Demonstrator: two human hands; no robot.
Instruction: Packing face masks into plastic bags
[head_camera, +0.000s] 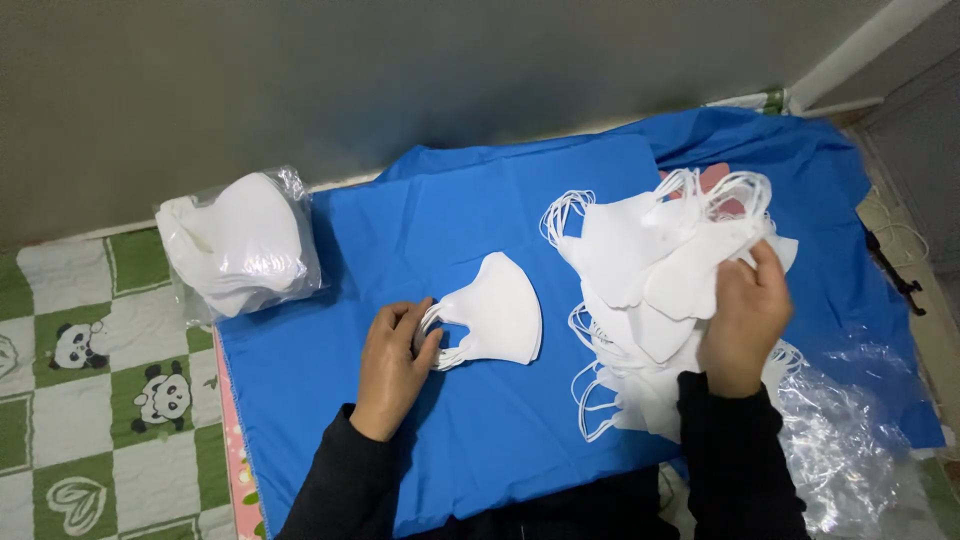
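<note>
My left hand (393, 362) rests on the blue cloth (470, 205) with its fingers pinching the ear loops of a small stack of folded white masks (500, 308). To the right, my right hand (745, 315) grips a mask at the top of a loose heap of white masks (650, 290) whose ear loops stick out in all directions. Both arms wear dark sleeves.
A clear plastic bag packed with white masks (240, 245) sits at the back left, beside a green and white panda-print sheet (90, 400). Crumpled empty clear plastic (850, 440) lies at the front right. A grey wall runs along the back.
</note>
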